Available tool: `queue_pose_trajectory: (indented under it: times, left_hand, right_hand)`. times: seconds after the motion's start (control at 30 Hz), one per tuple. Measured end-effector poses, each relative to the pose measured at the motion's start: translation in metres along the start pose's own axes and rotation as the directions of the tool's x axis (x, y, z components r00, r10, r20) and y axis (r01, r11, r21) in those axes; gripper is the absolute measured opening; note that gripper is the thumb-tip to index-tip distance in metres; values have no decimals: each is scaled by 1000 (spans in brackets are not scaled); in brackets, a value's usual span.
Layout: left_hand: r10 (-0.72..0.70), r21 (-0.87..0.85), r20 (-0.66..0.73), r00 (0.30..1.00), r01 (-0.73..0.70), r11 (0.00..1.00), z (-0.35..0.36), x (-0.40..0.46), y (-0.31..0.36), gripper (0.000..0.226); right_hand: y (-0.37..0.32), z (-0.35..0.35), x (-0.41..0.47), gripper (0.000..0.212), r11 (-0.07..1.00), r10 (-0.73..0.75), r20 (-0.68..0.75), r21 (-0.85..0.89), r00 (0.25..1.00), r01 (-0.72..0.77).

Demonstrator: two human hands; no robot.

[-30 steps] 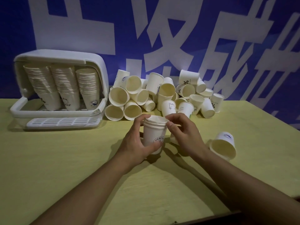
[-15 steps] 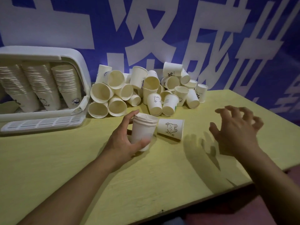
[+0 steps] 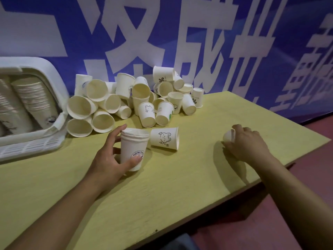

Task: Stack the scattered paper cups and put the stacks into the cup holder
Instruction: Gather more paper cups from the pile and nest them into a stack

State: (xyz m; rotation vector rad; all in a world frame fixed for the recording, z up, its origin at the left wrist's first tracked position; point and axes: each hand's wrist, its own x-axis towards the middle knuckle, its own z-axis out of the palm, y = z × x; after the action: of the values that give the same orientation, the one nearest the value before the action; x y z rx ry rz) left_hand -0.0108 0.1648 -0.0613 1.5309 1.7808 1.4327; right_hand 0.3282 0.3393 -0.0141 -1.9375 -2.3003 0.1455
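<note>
Head view: white plastic cup holder (image 3: 54, 73) at left already holds several tall stacks. Left hand (image 3: 110, 159) grips a short stack of white paper cups (image 3: 134, 147) upright on the yellow table (image 3: 162, 195). Right hand (image 3: 246, 143) curls over a stray white cup (image 3: 228, 135) near the right edge. Big loose pile (image 3: 135, 100) left; roughly halfway, I'd judge.

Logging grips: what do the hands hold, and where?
Left hand grips the short cup stack round its side; right hand covers a lone cup, hold hidden.
</note>
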Motion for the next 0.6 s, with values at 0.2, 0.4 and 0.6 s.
queue_pose_trajectory:
  times: [0.2,0.4,0.6]
  left_hand:
    - [9,6,33,999,-9,1000,-1,-1,0,93]
    - [-5,-6,118,993,6,1000,-3,-5,7,90]
    - [62,-46,184,981,-55,997,-6,-8,7,85]
  right_hand:
    - [-20,-8,-1,65,998,-17,17,-61,1000,18]
    - [-76,-12,-24,89,703,-198,-320,613,926,362]
    - [-136,-4,-39,65,485,-306,-503,648,809,587]
